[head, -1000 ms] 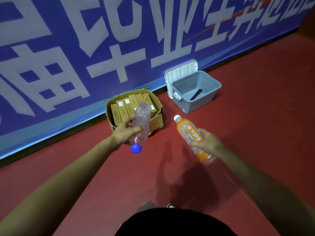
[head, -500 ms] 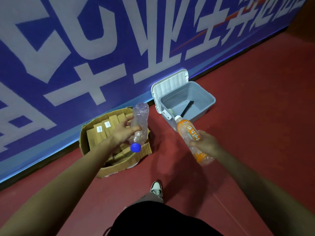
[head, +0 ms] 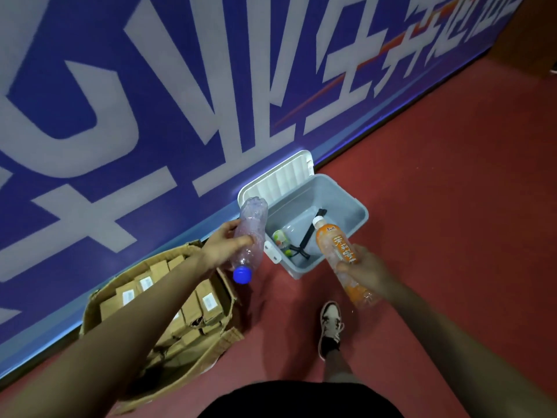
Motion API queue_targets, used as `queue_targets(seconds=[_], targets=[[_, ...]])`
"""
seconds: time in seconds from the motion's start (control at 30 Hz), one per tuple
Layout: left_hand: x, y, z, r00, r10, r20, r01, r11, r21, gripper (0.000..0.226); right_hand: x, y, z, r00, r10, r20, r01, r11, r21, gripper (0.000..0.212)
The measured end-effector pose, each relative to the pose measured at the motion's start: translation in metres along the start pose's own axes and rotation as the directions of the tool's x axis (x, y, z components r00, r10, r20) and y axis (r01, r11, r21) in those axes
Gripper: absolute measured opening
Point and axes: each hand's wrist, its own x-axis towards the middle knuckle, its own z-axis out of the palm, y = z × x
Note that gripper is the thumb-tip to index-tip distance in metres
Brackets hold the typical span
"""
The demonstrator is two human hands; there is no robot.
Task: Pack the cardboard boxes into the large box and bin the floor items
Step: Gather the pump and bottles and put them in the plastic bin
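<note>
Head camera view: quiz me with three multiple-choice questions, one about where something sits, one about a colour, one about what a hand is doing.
1. The large cardboard box sits: A left of the grey bin; B inside it; C on its lid.
2. Cap on the clear bottle in the left hand: A red; B blue; C green.
3. The right hand: A hangs empty; B presses the floor; C grips the orange bottle.
Answers: A, the box stands along the wall left of the bin; B, the cap shows blue; C, the hand wraps the bottle.
</note>
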Motion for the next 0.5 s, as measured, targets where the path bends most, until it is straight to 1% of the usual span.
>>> queue_targets(seconds=[0.1,0.2,0.27,0.33,0.37,0.43,0.5], targets=[[0.054,0.018,0.031,0.998,-0.052,-0.029,0.051,0.998,-0.040,0.054,0.066,-0.001,-0.031,0.999,0.022,0.028,-0.023,1.000,0.008,0.028],[0.099,0.034,0.057,0.989,-0.135,-0.065,0.132,0.990,-0.046,0.061,0.119,-0.004,-0.057,0.995,0.031,0.095,-0.036,0.998,0.052,0.017],[0.125,0.042,0.071,0.980,-0.185,-0.072,0.181,0.981,-0.065,0.062,0.153,-0.004,-0.068,0.991,0.053,0.125,-0.061,0.996,0.063,0.014],[0.148,0.047,0.083,0.966,-0.242,-0.085,0.233,0.967,-0.106,0.063,0.189,-0.002,-0.074,0.984,0.097,0.147,-0.108,0.992,0.065,0.019],[0.160,0.048,0.088,0.959,-0.268,-0.091,0.255,0.958,-0.132,0.064,0.206,-0.001,-0.075,0.981,0.121,0.150,-0.131,0.990,0.053,0.021],[0.181,0.047,0.099,0.943,-0.318,-0.093,0.302,0.941,-0.153,0.064,0.241,0.004,-0.075,0.973,0.160,0.167,-0.158,0.987,-0.023,0.023],[0.203,0.046,0.108,0.928,-0.366,-0.070,0.353,0.924,-0.150,0.067,0.274,0.006,-0.070,0.960,0.162,0.227,-0.151,0.986,-0.069,0.030]])
